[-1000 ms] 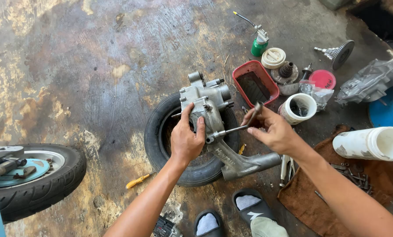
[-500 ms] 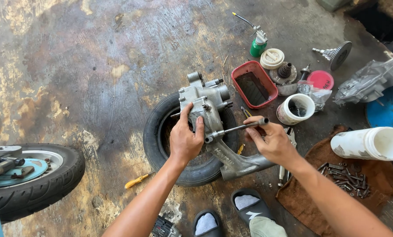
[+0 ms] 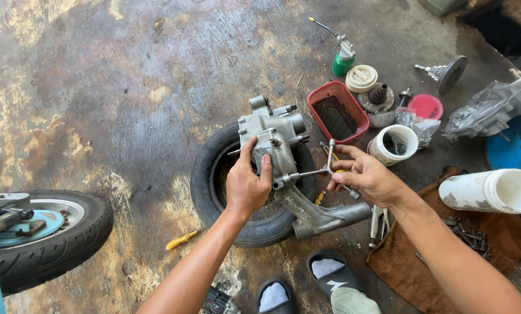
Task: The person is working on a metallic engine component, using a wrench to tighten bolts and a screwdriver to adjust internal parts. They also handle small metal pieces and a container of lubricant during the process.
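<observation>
On the stained concrete floor (image 3: 97,87), atop a black rubber tyre (image 3: 205,174) lying flat, sits a grey cast-metal engine casing (image 3: 272,139) with a long arm running down to the right. Left hand (image 3: 246,186) closed over the casing's near face, thumb and fingers wrapped on it. Right hand (image 3: 368,177) closed around the crossbar of a steel T-handle socket wrench (image 3: 318,171), shaft reaching left to a bolt low on the casing.

To do this step well, probably best: press the casing firm into the tyre, keep the shaft square to the bolt, turn evenly without rocking.

Casing dull, oily, ribbed, with round bosses and stub ports at the top. Just beyond, a red rectangular plastic tray (image 3: 315,107) and a white plastic cup (image 3: 376,148); on the right, a brown cloth (image 3: 423,273) strewn with bolts.
</observation>
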